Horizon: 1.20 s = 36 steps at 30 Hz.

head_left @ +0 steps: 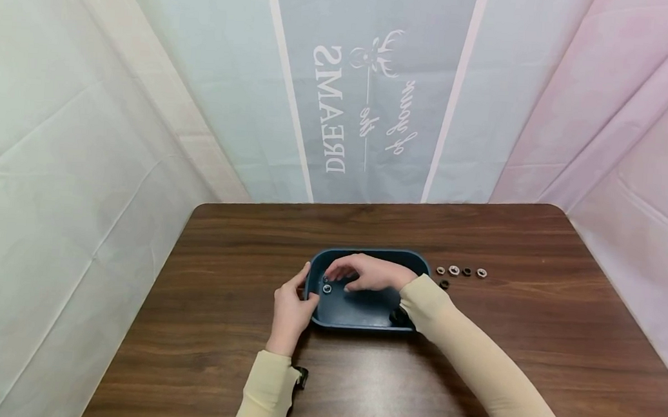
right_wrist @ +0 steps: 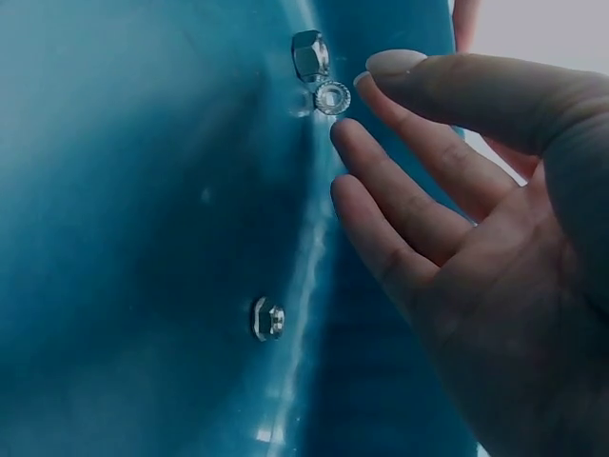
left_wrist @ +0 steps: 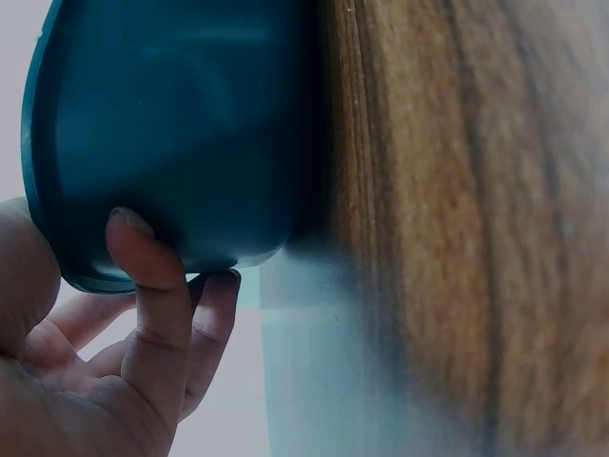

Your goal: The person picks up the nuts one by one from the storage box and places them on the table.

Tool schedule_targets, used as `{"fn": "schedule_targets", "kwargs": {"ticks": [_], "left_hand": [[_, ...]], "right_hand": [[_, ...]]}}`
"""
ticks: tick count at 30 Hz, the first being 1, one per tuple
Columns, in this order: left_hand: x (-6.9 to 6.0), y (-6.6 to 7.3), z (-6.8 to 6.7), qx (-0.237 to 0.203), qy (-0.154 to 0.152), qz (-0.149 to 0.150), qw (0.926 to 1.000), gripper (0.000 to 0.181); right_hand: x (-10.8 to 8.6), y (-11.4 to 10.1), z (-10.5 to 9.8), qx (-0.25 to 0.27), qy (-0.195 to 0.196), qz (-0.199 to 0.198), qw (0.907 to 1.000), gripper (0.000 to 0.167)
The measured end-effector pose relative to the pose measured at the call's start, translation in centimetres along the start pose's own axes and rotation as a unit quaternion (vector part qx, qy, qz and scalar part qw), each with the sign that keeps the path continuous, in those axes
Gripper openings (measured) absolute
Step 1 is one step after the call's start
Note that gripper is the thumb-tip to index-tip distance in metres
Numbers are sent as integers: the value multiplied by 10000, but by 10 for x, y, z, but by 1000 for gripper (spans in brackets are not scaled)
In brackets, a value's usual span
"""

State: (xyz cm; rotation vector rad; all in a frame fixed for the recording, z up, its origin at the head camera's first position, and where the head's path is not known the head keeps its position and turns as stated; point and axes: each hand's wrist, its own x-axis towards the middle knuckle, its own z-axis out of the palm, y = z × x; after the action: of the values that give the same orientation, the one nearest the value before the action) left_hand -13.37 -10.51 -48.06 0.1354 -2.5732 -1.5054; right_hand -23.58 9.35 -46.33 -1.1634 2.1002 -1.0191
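Observation:
A dark blue tray (head_left: 356, 310) sits on the table. My left hand (head_left: 290, 310) holds its left end, with the thumb at the rim and fingers against the outer wall (left_wrist: 171, 143). Over the tray's inside, my right hand (head_left: 371, 273) reaches toward that same end, fingers loosely bent and holding nothing. Close to its fingertips in the right wrist view are a metal hex nut (right_wrist: 309, 55) and a small round knurled piece (right_wrist: 332, 98). Farther along the tray floor lies a flanged nut (right_wrist: 268, 319). In the head view, one silver nut (head_left: 327, 289) shows beside the right fingers.
Right of the tray, several small nuts lie on the brown wooden table (head_left: 238, 247): silver ones (head_left: 454, 270) and dark ones (head_left: 466, 271), with one dark nut (head_left: 444, 285) nearer the tray. Pale fabric (head_left: 370, 107) hangs behind the table and at both sides.

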Motion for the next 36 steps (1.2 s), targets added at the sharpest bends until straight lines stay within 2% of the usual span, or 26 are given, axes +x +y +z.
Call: {"fn": "schedule_targets", "kwargs": {"ticks": [9,21,36], "left_hand": [[0,0,-1,-18,-11,33,10000,65],[1,0,-1,26,35,83,10000,64],[0,0,0,-55,19,76,10000,65]], "right_hand": [[2,-1,4,-6,-230,3,9997,46],[4,-2,5,-113,-260,30,9996,48],[9,7,12,-43,-316,-121,9994,49]]}}
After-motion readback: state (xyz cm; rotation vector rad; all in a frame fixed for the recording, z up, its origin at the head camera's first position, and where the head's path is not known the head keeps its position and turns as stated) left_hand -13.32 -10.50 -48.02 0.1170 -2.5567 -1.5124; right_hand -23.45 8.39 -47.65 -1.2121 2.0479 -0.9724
